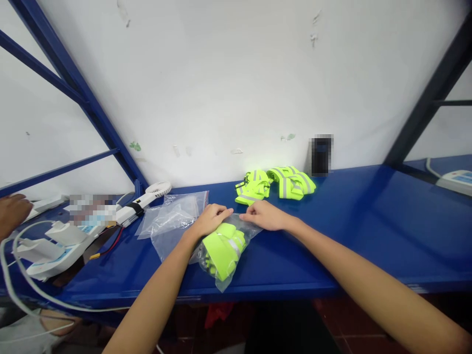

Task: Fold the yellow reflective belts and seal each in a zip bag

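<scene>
A clear plastic bag lies near the front edge of the blue table, with a folded neon-yellow reflective strap bundle inside it. At the bag's far left corner is my left hand, thumb pointing right and fingers pressed on the plastic edge. My right hand has its fingers curled over the far right corner, thumb and index finger together on the film. The bag's far edge stretches between both hands. Behind them sit two more bundles of yellow reflective strap, one on the left and one on the right.
Flat clear bags lie left of my left hand. Beyond them are a white handheld fan and a power strip with plugs and cables. A dark blurred object stands against the wall. Another person's hand shows at far left.
</scene>
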`<state>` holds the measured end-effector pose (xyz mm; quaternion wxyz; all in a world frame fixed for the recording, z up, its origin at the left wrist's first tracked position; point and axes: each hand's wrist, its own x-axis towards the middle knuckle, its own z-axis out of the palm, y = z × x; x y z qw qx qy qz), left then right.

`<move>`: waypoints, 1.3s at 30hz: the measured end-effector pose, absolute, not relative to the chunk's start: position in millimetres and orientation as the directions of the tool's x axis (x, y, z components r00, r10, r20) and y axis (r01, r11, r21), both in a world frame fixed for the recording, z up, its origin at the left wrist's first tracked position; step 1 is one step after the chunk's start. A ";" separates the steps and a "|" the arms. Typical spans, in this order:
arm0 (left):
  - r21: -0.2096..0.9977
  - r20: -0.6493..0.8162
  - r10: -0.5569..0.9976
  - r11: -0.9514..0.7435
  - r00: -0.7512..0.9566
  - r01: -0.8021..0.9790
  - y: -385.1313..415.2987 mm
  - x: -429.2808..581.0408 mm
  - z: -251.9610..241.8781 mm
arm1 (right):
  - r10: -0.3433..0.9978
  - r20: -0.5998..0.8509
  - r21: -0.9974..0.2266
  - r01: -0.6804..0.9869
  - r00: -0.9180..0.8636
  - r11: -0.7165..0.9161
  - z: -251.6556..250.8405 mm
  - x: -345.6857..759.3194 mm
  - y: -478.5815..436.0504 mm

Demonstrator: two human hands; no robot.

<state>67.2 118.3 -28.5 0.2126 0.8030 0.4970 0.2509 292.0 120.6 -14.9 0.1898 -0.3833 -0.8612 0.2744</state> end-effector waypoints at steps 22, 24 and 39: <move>0.964 0.051 0.935 -0.138 0.352 0.227 117.0 79.6 -32.2 | 0.766 0.070 -0.827 0.393 -0.639 0.403 -13.3 302.7 136.0; 0.933 0.146 0.930 -0.243 0.338 0.264 116.2 79.3 -31.2 | 0.757 0.073 -0.822 0.390 -0.649 0.414 -13.7 302.9 135.9; 0.834 0.302 0.920 -0.381 0.248 0.398 121.0 75.6 -32.9 | 0.777 0.236 -0.755 0.393 -0.584 0.525 -12.4 294.2 126.4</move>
